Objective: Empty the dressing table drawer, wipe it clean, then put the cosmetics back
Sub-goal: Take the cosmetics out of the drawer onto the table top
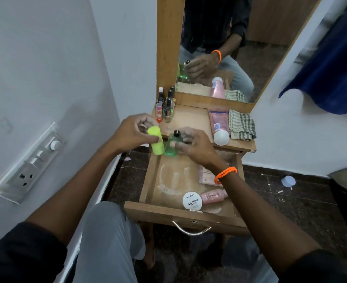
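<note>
The left hand [132, 131] curls round a yellow-green cap [155, 140], holding it at the back left corner of the open drawer [180, 214]. Just beside it, the right hand [195, 145], with an orange band [225, 175] on its wrist, grips a green bottle [171, 147] with a black nozzle on top; cap and bottle touch or nearly touch at their lower ends. In the drawer lie a white round tub [192, 201] marked nail polish, a pink bottle [213, 196] on its side next to it, and some pink packets [206, 176] partly hidden under the right wrist; the drawer floor shows a pale powdery smear. On the table top [189, 121] stand several small nail polish bottles [165, 108] at the back left, while a pink tube [218, 126] with a white cap lies beside a folded checked cloth [241, 125] on the right. The mirror [219, 48] behind reflects the hands and the tube.
</note>
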